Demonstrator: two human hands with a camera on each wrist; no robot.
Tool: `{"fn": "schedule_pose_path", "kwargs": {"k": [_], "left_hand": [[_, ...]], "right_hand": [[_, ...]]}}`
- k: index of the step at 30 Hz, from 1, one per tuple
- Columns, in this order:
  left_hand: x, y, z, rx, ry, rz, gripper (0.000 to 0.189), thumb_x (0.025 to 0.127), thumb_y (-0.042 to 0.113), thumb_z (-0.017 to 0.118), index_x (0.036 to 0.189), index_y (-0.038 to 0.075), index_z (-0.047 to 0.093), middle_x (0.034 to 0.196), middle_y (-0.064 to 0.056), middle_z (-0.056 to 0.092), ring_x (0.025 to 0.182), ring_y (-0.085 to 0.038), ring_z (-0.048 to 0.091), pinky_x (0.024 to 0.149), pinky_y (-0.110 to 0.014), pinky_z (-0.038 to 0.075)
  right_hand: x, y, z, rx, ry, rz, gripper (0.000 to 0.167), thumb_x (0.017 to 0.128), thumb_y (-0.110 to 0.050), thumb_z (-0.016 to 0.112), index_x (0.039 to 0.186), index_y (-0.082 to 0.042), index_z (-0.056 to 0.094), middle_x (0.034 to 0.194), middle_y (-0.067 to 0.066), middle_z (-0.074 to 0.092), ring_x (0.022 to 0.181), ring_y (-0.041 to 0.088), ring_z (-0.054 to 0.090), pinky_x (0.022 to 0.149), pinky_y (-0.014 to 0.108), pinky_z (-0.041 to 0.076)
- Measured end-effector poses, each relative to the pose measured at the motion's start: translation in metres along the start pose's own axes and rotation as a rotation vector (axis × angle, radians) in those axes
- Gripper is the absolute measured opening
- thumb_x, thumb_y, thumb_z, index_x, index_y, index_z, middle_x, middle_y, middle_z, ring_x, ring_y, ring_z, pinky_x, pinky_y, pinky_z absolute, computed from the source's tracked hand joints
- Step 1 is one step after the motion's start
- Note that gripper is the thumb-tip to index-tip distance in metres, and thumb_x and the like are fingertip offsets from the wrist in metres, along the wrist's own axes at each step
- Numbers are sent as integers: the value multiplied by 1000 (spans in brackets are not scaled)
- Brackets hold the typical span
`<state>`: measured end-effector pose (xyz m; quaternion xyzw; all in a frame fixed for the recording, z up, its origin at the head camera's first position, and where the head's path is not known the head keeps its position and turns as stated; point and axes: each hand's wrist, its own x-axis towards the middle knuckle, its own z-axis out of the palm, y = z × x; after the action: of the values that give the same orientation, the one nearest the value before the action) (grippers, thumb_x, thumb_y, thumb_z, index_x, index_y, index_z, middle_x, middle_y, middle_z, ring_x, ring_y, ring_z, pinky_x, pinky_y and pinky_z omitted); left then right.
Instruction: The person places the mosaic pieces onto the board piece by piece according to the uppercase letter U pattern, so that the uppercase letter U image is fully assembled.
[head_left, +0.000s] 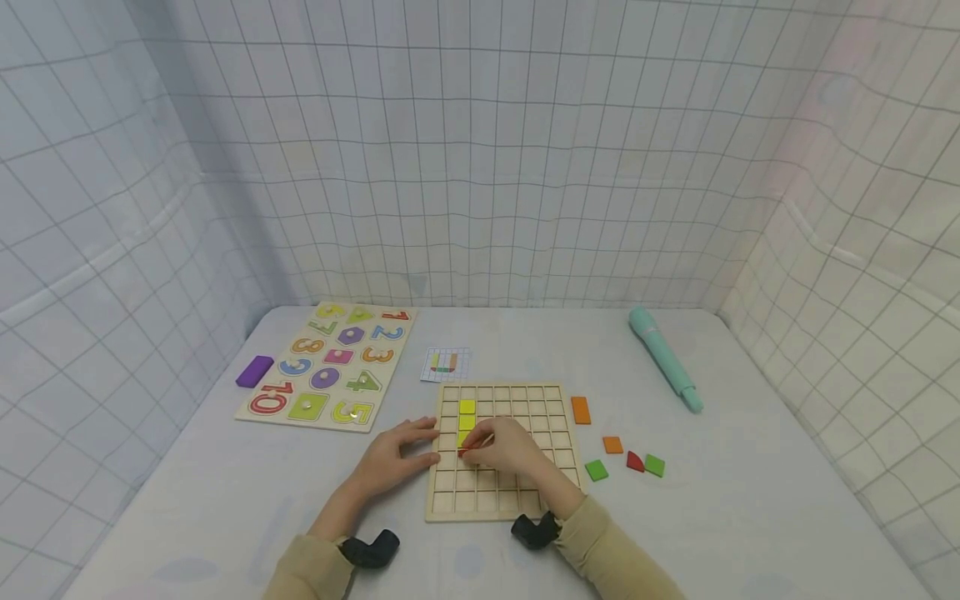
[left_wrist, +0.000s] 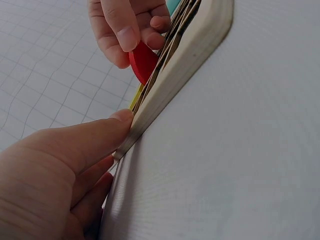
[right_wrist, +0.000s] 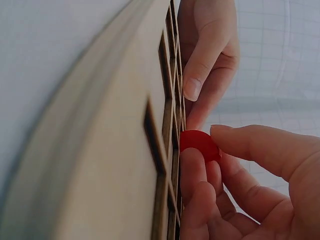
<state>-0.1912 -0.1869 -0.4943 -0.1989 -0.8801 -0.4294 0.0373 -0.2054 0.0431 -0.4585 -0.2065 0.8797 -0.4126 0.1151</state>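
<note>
A wooden grid board (head_left: 486, 504) lies in front of me, with several yellow square tiles (head_left: 467, 407) set in one column left of its middle. My right hand (head_left: 506, 446) pinches a red quarter-circle tile (right_wrist: 196, 141) between thumb and fingers. That tile is tilted, its lower edge right at the grid just below the yellow squares, as the left wrist view (left_wrist: 143, 62) also shows. My left hand (head_left: 393, 458) rests at the board's left edge, thumb and fingertips touching the rim with fingers relaxed.
Right of the board lie orange tiles (head_left: 581, 410), green tiles (head_left: 596, 470) and another red quarter-circle (head_left: 635, 461). A pattern card (head_left: 446, 365) sits behind it. At left are a number puzzle board (head_left: 330, 379) and a purple block (head_left: 255, 372); a teal cylindrical object (head_left: 666, 358) lies back right.
</note>
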Motion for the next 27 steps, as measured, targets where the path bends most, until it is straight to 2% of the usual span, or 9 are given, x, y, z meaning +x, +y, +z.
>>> {"fn": "schedule_pose_path", "kwargs": {"k": [8, 18, 27], "left_hand": [[0, 0, 0, -6, -8, 2, 40, 82, 30, 73, 115, 9, 67, 131, -6, 56, 129, -27, 43, 113, -43, 26], [1, -1, 1, 1, -2, 0, 39, 82, 29, 73, 114, 9, 68, 131, -7, 56, 129, -30, 43, 112, -46, 27], [0, -1, 1, -4, -9, -9, 39, 81, 29, 73, 115, 10, 68, 132, -5, 56, 130, -27, 42, 113, -43, 26]], "right_hand": [[1, 2, -1, 42, -28, -23, 10, 78, -18, 76, 86, -12, 72, 79, -7, 62, 69, 10, 57, 60, 25, 50], [0, 0, -2, 56, -42, -2, 11, 78, -14, 76, 86, -12, 70, 80, -6, 62, 71, 10, 57, 61, 25, 49], [0, 1, -1, 86, -41, -1, 11, 78, -10, 74, 87, -9, 69, 81, -4, 63, 70, 11, 58, 59, 24, 50]]}}
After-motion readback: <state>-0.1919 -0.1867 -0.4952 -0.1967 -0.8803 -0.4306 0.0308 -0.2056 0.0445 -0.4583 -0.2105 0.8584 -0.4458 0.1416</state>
